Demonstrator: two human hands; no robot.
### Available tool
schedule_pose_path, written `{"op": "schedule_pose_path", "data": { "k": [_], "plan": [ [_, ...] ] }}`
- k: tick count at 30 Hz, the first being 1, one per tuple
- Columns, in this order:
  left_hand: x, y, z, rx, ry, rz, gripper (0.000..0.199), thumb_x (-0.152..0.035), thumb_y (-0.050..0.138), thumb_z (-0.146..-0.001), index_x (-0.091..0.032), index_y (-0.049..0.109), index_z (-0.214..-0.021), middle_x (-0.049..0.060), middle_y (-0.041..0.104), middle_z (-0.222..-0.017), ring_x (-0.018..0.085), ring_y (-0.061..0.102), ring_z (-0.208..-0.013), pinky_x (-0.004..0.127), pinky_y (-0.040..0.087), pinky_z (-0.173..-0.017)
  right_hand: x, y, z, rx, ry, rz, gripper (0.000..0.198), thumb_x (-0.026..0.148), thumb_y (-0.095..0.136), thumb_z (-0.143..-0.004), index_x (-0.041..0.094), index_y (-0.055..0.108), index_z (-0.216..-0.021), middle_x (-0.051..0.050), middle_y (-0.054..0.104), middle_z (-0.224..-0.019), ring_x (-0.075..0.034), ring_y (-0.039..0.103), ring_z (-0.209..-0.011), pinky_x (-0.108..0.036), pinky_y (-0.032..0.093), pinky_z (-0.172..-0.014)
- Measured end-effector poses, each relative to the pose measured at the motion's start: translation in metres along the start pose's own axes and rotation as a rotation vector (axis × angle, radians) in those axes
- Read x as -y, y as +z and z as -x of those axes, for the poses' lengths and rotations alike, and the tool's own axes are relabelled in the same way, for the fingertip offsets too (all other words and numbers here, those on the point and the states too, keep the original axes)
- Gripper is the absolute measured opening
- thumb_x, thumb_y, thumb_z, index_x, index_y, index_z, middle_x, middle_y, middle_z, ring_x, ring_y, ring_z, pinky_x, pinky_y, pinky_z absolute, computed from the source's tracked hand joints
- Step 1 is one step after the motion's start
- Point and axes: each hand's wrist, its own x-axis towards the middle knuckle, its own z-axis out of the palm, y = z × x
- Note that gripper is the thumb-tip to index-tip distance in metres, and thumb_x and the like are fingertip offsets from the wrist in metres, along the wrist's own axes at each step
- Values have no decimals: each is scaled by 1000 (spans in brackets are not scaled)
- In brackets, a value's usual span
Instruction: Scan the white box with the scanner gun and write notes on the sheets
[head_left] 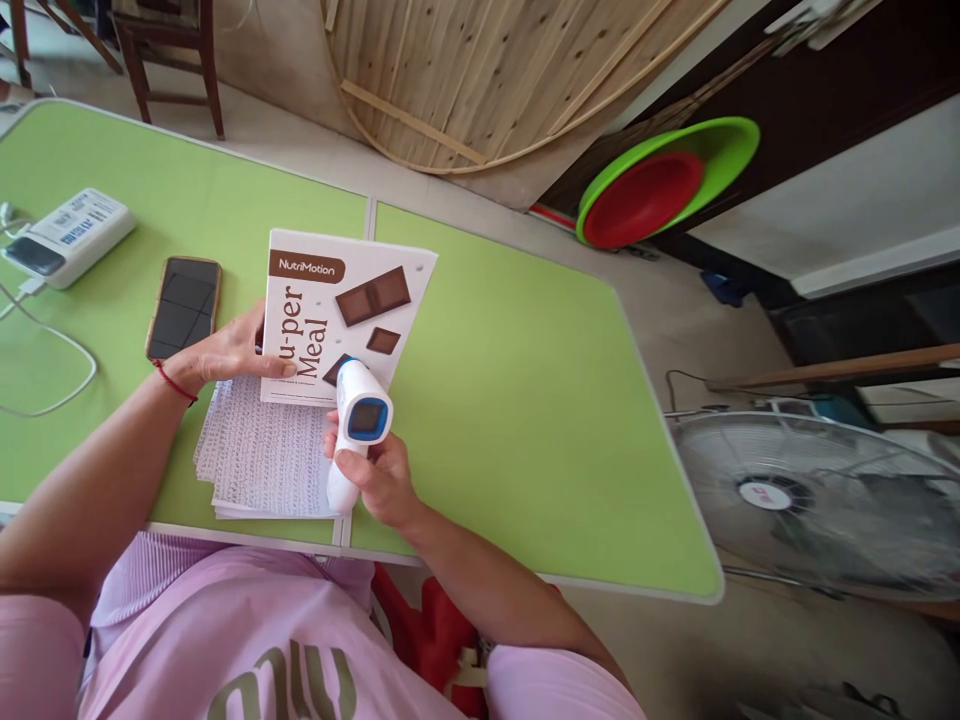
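My left hand grips the left edge of a white NutriMotion box, its thumb across the front. The box is held up over the table, with chocolate pieces printed on it. In my right hand is a white infrared thermometer with a blue-framed screen, held by its handle. The thermometer's head overlaps the box's lower right part from my view; whether they touch I cannot tell. Beneath both lies a stack of handwritten sheets. A dark-screened phone lies just past my left wrist.
A white power bank with a cable lies at the left of the green table. A standing fan is beyond the right edge. Green and red basins and a round wooden board lean behind the table.
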Motion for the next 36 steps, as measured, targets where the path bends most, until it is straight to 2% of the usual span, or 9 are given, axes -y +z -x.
{"op": "schedule_pose_path", "data": {
  "k": [7, 21, 31, 36],
  "plan": [
    [-2, 4, 0, 8, -43, 75, 66, -47, 84, -73, -15, 57, -124, 11, 72, -107, 33, 66, -109, 42, 57, -89, -1, 2, 1, -7, 10, -34, 31, 51, 74, -74, 22, 64, -77, 0, 63, -67, -14, 55, -59, -30, 48, -57],
    [0, 4, 2, 0, -65, 81, 62, -49, 83, -74, -16, 60, -121, 12, 70, -114, 36, 63, -116, 48, 56, -94, -1, 0, 1, 21, 1, -45, 28, 48, 74, -76, 22, 64, -77, 0, 62, -68, -13, 53, -59, -31, 46, -57],
    [5, 4, 0, -25, -37, 76, 63, -48, 85, -73, -16, 59, -120, 13, 68, -120, 35, 62, -116, 46, 57, -91, -2, 0, 1, 0, 8, -19, 24, 43, 74, -74, 22, 64, -75, 0, 63, -67, -14, 54, -59, -30, 46, -57],
    [1, 5, 0, -8, -45, 95, 63, -51, 84, -73, -15, 62, -120, 13, 69, -115, 36, 62, -115, 50, 56, -94, -5, -1, 2, -5, 11, 29, 24, 44, 72, -75, 22, 63, -76, 1, 62, -66, -14, 54, -59, -31, 46, -58]
  ]
}}
